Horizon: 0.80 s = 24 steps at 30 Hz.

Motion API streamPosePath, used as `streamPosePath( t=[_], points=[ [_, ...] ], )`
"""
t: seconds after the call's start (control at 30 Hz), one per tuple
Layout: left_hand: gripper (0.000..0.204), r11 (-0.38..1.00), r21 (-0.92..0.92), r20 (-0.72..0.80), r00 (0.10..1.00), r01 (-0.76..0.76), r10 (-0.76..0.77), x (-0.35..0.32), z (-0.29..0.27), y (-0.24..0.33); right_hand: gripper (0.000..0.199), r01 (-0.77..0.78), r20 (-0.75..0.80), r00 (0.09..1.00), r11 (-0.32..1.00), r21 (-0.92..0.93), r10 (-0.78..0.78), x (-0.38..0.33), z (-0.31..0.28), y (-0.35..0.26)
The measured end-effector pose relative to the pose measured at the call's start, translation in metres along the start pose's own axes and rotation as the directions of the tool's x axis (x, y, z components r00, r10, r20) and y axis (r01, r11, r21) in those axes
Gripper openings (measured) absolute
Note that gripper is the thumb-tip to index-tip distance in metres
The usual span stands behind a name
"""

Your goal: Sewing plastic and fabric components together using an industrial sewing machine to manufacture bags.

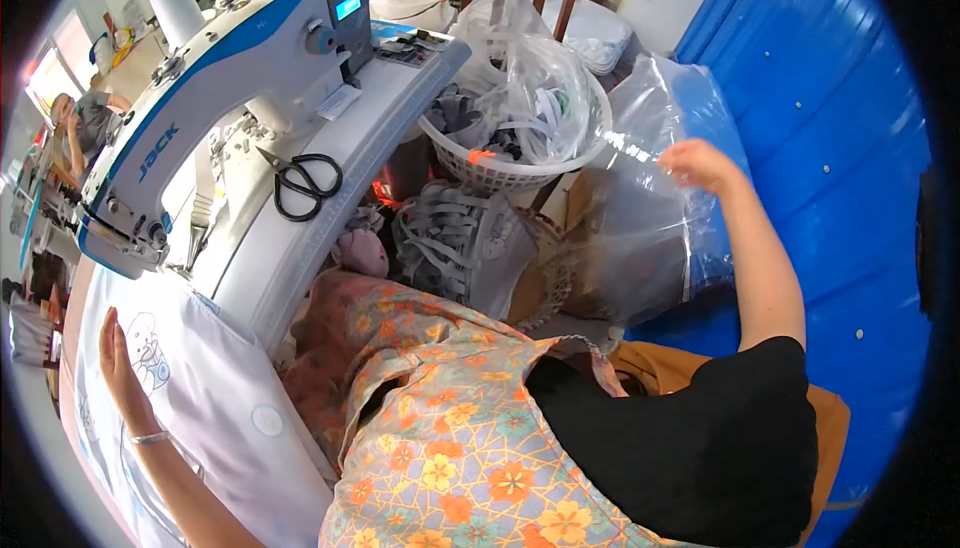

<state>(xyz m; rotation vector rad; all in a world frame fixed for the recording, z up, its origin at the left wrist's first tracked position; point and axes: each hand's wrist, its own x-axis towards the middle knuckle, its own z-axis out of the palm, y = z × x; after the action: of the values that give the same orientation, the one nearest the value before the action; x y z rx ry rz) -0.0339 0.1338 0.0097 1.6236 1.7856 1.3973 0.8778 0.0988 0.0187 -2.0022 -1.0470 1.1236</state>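
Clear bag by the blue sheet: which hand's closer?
Right. The right hand is at the clear plastic bag; the left hand is far across, by the white printed cloth.

a sewing workshop, judging by the industrial sewing machine [268, 56], white thread cones [176, 10], scissors [286, 169], printed white fabric [225, 378] and a basket [500, 172] of grey cloth pieces [458, 116].

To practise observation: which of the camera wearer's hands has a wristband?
The left hand, by white printed cloth; the right hand, at clear plastic, shows none.
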Motion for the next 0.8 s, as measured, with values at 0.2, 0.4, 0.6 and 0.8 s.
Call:
streamPosePath(
  t=[0.2,0.4,0.6,0.8],
  points=[
    [0.041,0.993,-0.09,0.043,0.996,-0.078,0.083,-0.023,0.025,0.051,0.016,0.692,-0.563,0.705,0.589,0.416,-0.43,-0.004,-0.07,-0.059],
    [0.037,0.987,-0.137,0.115,0.988,-0.083,0.099,-0.028,0.047,0.057,0.012,0.236,-0.172,0.946,0.949,-0.207,-0.273,-0.04,-0.033,-0.1],
    [0.038,0.983,-0.182,0.128,0.99,-0.037,0.061,-0.023,0.05,0.046,0.011,0.147,-0.401,0.881,0.951,-0.273,-0.251,-0.021,-0.062,-0.068],
    [0.044,0.983,-0.183,0.146,0.989,0.015,0.012,-0.018,0.037,0.026,0.008,0.109,-0.301,0.927,0.93,-0.35,-0.222,-0.028,-0.08,-0.077]
  ],
)
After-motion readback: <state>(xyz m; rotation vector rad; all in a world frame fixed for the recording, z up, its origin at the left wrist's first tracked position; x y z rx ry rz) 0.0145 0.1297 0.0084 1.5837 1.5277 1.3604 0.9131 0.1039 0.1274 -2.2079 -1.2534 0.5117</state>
